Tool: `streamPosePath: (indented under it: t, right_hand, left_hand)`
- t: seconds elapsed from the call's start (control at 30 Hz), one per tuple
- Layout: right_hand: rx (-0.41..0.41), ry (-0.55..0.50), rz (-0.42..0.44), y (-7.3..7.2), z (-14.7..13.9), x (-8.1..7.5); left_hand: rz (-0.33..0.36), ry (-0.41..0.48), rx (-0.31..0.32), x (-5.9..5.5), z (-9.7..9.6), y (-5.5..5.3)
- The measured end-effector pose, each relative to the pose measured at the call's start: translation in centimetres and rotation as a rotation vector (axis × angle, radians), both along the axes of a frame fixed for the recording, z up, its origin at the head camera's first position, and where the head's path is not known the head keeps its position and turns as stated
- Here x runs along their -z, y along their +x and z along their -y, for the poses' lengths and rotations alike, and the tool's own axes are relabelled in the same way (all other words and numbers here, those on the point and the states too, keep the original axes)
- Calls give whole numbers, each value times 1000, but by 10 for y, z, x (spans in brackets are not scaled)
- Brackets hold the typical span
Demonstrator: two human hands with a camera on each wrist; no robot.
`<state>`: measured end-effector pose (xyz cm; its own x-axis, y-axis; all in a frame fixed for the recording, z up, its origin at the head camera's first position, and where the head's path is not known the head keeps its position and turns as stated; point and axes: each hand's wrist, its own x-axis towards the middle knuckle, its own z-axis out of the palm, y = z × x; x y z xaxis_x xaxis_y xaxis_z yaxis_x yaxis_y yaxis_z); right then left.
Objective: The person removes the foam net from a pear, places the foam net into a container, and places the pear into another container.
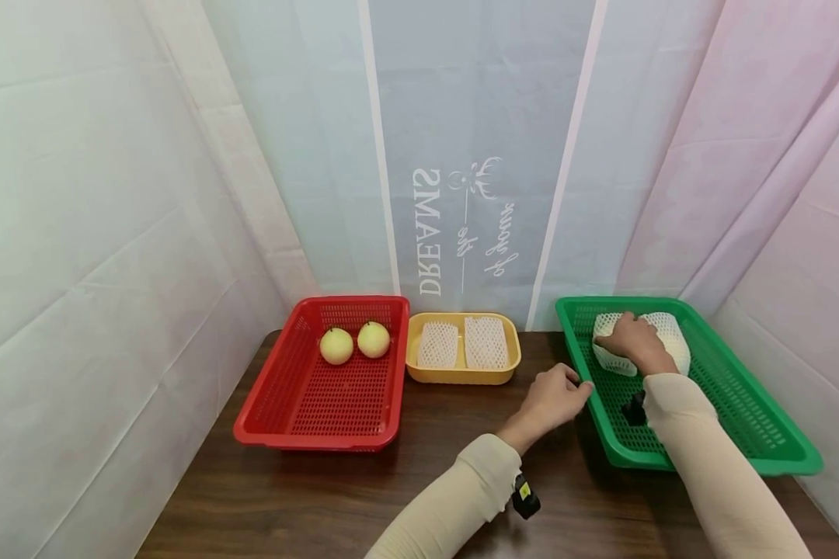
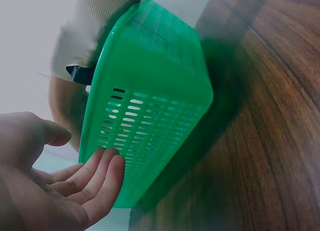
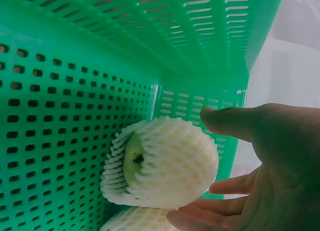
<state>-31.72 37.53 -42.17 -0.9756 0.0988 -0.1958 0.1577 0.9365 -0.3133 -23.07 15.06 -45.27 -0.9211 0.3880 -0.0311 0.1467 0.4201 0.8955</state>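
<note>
Inside the green basket (image 1: 755,404), my right hand (image 1: 636,341) reaches over fruit in white foam nets. In the right wrist view, a net-wrapped pear (image 3: 180,161) lies on its side, its pale green end showing through the net's opening. My right thumb and fingers are spread beside it, fingertips close to its surface. Below it shows part of a second netted pear (image 3: 142,220). At the basket's left side is my left hand (image 1: 548,400), with nothing in its grasp. Its loosely bent fingertips are right at the perforated wall in the left wrist view.
On the left stands a red basket (image 1: 315,444) with two bare pale yellow pears (image 1: 336,346) near its back. Between the baskets, a yellow tray (image 1: 461,376) holds two white foam nets (image 1: 485,343). Curtains hang around the dark wooden table (image 1: 308,505).
</note>
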Motion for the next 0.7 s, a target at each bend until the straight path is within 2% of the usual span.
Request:
streamPosePath:
  t: [0.17,0.47,0.7]
  right_hand:
    - [7,11,7,-2,-3,2]
    - [-57,0,-80,0,-6,5]
    - [-56,-47,-34,-7,-7,9]
  left_hand:
    - [21,2,-11,2,-4,2]
    - [29,6,-13,9,-10,6]
    - [32,32,0,8,-11,6]
